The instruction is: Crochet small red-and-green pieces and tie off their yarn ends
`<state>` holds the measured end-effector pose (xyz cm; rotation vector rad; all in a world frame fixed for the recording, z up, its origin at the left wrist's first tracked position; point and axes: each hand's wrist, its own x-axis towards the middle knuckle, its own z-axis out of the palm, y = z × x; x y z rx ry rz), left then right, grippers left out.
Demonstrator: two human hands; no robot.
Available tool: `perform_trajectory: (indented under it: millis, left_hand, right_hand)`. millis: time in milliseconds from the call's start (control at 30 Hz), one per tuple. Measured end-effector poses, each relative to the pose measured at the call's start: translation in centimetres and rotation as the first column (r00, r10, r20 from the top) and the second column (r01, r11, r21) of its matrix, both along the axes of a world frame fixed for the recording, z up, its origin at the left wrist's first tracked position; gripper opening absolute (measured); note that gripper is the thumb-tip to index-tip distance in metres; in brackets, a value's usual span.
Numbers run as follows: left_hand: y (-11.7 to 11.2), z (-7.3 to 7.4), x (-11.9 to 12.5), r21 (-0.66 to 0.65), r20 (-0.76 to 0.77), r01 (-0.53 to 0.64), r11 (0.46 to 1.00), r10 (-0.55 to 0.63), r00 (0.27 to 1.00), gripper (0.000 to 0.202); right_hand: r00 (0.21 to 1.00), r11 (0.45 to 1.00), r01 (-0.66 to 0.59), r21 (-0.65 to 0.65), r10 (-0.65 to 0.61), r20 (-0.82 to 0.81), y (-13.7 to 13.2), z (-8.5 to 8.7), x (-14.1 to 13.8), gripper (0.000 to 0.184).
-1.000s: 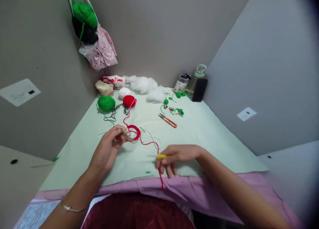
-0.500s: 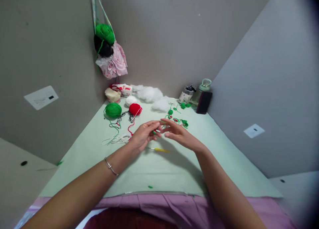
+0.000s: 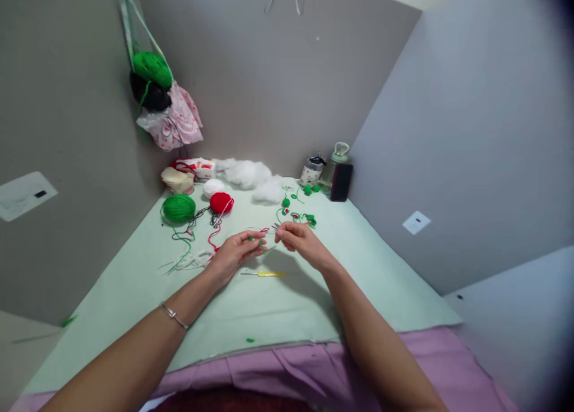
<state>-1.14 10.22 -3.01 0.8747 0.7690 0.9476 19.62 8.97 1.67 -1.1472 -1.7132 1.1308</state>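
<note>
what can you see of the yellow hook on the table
The hook has a slim yellow handle, which looks like plastic, and a thin, dark, metal-looking shaft. It lies crosswise on the pale green tabletop, handle to the right, shaft to the left, nearer the person than both hands' fingers. Neither the left hand nor the right touches it. Its tip is too small to make out.

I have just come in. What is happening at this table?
A person's left hand holds a small green piece. The right hand is close beside it, fingers drawn together; whether they pinch anything is too small to tell. A yellow-handled hook lies untouched on the table. A red yarn ball sits farther back.
</note>
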Motion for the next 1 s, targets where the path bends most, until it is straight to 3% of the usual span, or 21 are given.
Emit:
perform_trajectory:
  millis: [133,233,300,433,533,700,1000]
  left_hand:
    - [-0.3,-0.2,0.3,0.1,-0.14,0.047,0.994,-0.033,0.99,0.039]
    - [-0.8,-0.1,0.6,0.157,-0.206,0.007,0.988,0.026,0.978,0.038]
    - [-0.8,-0.1,0.7,0.162,-0.228,-0.038,0.986,0.074,0.971,0.037]
    - [-0.4,-0.4,0.5,0.144,-0.169,-0.141,0.979,0.165,0.972,0.039]
    - [-0.1,-0.4,0.2,0.091,-0.102,-0.161,0.983,0.17,0.98,0.039]
    - [-0.3,-0.2,0.2,0.096,-0.094,-0.062,0.993,0.071,0.993,0.04]
    - [-0.9,-0.6,0.9,0.164,-0.197,0.161,0.973,-0.128,0.972,0.039]
  right_hand:
    - [0.998,0.999,0.006,-0.033,-0.008,-0.06,-0.4,-0.6,-1.2,0.037]
    - [0.988,0.979,-0.154,-0.134,0.154,-0.01,-0.3,-1.4,-1.4,0.058]
    - [0.974,0.959,-0.217,-0.183,0.226,0.03,-0.1,-1.9,-1.2,0.051]
    - [0.99,0.978,-0.106,-0.179,0.12,0.073,0.5,-2.1,-0.5,0.035]
    - [0.997,0.982,-0.042,-0.186,0.03,-0.069,0.8,-1.9,-0.2,0.036]
    - [0.952,0.971,0.029,-0.236,-0.099,-0.29,0.8,-1.8,-0.6,0.034]
    - [0.841,0.934,-0.09,-0.346,-0.115,-0.529,0.8,-2.1,-1.2,0.036]
